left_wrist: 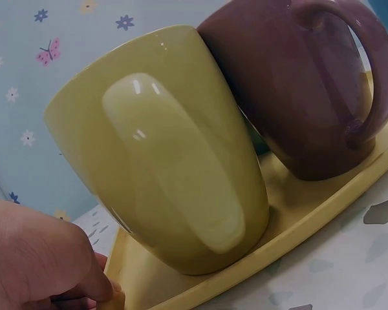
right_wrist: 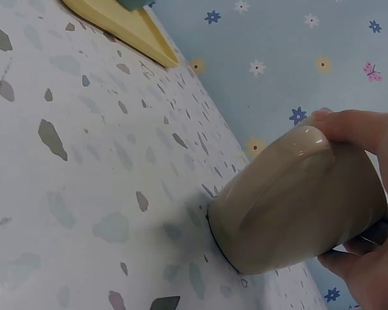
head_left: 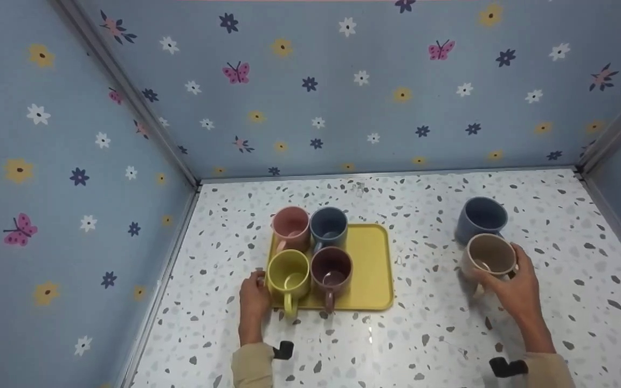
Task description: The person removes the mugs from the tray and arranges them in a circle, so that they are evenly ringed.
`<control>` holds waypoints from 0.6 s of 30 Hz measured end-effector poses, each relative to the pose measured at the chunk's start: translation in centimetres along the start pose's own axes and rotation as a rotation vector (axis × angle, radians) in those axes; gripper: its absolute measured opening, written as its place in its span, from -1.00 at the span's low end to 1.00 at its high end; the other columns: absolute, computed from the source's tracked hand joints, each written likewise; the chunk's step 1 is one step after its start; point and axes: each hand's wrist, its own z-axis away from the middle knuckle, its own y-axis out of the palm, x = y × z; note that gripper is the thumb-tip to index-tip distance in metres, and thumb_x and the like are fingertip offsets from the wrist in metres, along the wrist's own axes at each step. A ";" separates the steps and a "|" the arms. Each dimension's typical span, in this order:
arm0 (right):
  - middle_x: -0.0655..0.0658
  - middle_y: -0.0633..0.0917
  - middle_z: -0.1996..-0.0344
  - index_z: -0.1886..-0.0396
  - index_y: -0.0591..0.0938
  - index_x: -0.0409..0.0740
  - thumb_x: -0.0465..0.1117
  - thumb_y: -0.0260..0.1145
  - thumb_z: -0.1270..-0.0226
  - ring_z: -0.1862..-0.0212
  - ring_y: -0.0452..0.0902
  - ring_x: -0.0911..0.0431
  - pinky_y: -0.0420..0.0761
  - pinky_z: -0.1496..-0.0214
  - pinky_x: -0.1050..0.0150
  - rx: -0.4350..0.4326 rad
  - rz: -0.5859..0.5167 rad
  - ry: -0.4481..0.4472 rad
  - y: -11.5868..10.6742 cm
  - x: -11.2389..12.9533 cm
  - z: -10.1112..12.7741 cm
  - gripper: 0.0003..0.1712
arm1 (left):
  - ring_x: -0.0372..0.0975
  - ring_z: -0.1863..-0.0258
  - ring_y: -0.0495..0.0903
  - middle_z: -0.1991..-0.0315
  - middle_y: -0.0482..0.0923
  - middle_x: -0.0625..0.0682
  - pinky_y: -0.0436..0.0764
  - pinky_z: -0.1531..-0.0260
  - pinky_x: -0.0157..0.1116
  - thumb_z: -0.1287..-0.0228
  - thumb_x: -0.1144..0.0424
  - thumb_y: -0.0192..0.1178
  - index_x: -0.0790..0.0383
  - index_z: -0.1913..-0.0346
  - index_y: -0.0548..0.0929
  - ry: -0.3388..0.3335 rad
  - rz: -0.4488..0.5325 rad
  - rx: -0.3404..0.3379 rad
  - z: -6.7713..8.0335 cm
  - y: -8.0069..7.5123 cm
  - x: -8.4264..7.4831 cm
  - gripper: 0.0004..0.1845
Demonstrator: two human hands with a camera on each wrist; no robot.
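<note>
The left hand (head_left: 254, 299) rests at the near left corner of the yellow tray (head_left: 372, 269), its fingers curled onto the tray's rim beside the yellow mug (head_left: 288, 277); the left wrist view shows fingertips (left_wrist: 100, 284) pressed against the raised edge, so this grip is narrow and holds the tray corner. The tray is a flat, rounded square of smooth plastic with a low lip. It carries four glossy mugs in a tight block: a pink mug (head_left: 290, 226) and a blue mug (head_left: 329, 227) at the back, the yellow mug and a maroon mug (head_left: 331, 269) in front, handles of the front pair pointing toward the person. The yellow and maroon mugs stand just beside each other, close enough to look touching. A pale glint sits at the bottom of each; whether it is liquid or glaze cannot be told. The right half of the tray is bare.

The bench (head_left: 429, 328) is a white speckled surface, walled by blue flowered panels (head_left: 343, 86).

Well to the right, a dark blue mug (head_left: 480, 218) stands on the bench. Just in front of it the right hand (head_left: 515, 288) grips a beige mug (head_left: 487, 257), fingers wrapped round its smooth, rounded body, its base on the bench.
</note>
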 end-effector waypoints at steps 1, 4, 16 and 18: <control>-0.27 0.22 -0.39 -0.50 0.03 -0.12 -0.02 0.56 0.06 -0.38 0.13 -0.17 0.19 -0.38 -0.16 0.004 0.000 -0.003 -0.1 -0.1 -0.2 0.22 | 0.05 0.15 0.51 0.19 0.54 0.29 0.45 0.05 0.01 -0.23 0.48 -0.06 0.36 -0.09 0.55 0.002 -0.001 -0.001 0.0 0.0 0.0 -0.62; -0.26 0.21 -0.40 -0.51 0.04 -0.09 -0.02 0.53 0.01 -0.40 0.10 -0.15 0.17 -0.39 -0.16 0.019 0.002 -0.012 -0.6 -0.4 -0.6 0.18 | 0.03 0.22 0.50 0.26 0.54 0.26 0.46 0.12 0.00 -0.20 0.49 -0.06 0.36 -0.07 0.56 0.023 -0.012 -0.013 0.1 -0.1 0.0 -0.62; -0.27 -0.10 -0.52 -0.54 -0.19 0.21 0.03 0.44 -0.11 -0.46 -0.15 -0.36 0.03 -0.34 -0.34 0.208 0.023 -0.003 -4.2 -2.0 -2.6 0.21 | 0.03 0.15 0.50 0.20 0.54 0.26 0.46 0.05 -0.01 -0.22 0.47 -0.04 0.35 -0.12 0.54 -0.016 0.000 0.009 0.0 -0.1 0.0 -0.61; -0.27 -0.17 -0.52 -0.54 -0.25 0.19 0.03 0.43 -0.12 -0.45 -0.21 -0.40 0.00 -0.32 -0.39 0.250 0.034 0.007 -4.7 -2.0 -2.9 0.23 | 0.03 0.16 0.50 0.20 0.54 0.27 0.46 0.06 -0.01 -0.21 0.48 -0.03 0.35 -0.11 0.54 -0.014 -0.005 0.005 0.0 -0.1 0.0 -0.61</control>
